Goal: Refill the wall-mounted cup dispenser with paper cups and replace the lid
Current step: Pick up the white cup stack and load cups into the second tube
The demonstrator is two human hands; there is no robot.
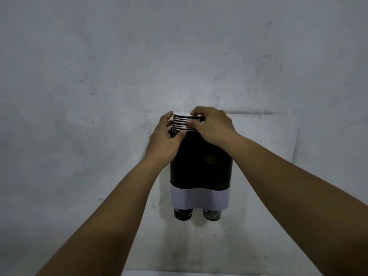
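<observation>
Head view: both bare forearms reach up to the dark double-tube wall-mounted cup dispenser [200, 166]. The left hand [165, 143] and right hand [211, 124] close from either side on a nested stack of white-rimmed dark paper cups [182, 122], thumbs in front, fingers wrapped behind. That stack protrudes from the dispenser's left tube top. Below, a white band [199, 198] wraps the dispenser, and two dark printed cup bottoms [183, 214] hang beneath it, against the grey scuffed wall [99, 76].
</observation>
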